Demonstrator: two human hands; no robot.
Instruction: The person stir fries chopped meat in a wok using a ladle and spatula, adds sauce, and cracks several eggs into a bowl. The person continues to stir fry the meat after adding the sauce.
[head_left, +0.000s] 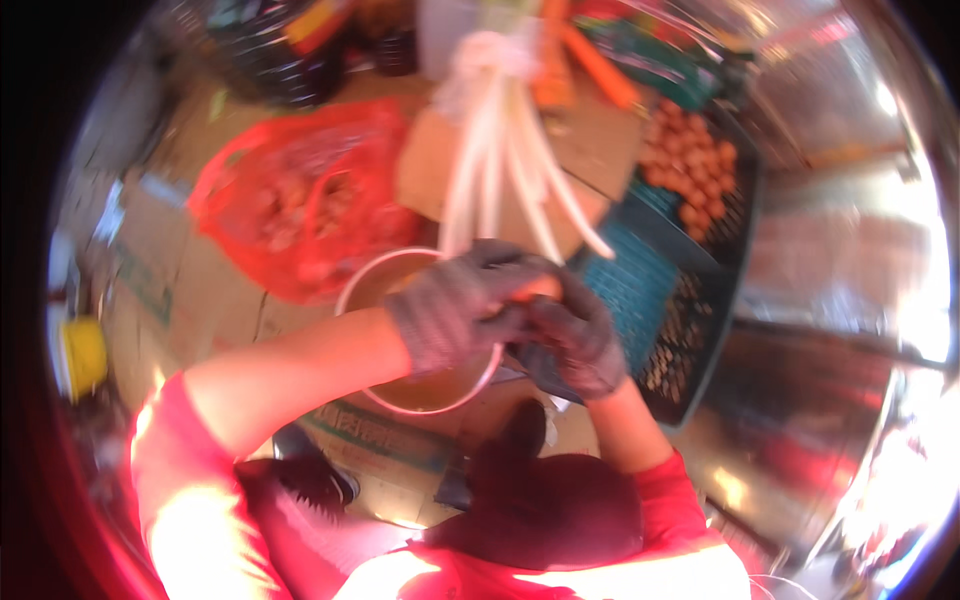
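Both my hands wear dark knit gloves and meet in front of me, partly over the right side of a round bucket (426, 411) with a pale rim. My left hand (469, 311) and my right hand (577, 330) are closed around a small orange item (538, 289), perhaps a piece of carrot or an egg; blur and fingers hide most of it. Brownish content shows inside the bucket. Just beyond my hands lie long white stalks, like leeks or scallions (491, 161), bundled at the far end.
A red plastic bag (300, 202) with roundish items lies left of the bucket. Carrots (600, 67) lie beyond the stalks. On the right stands a dark tray (739, 277) with many small orange-brown round items (690, 165). Large dark bottles (262, 52) stand at the far left. Flattened cardboard (202, 300) covers the floor.
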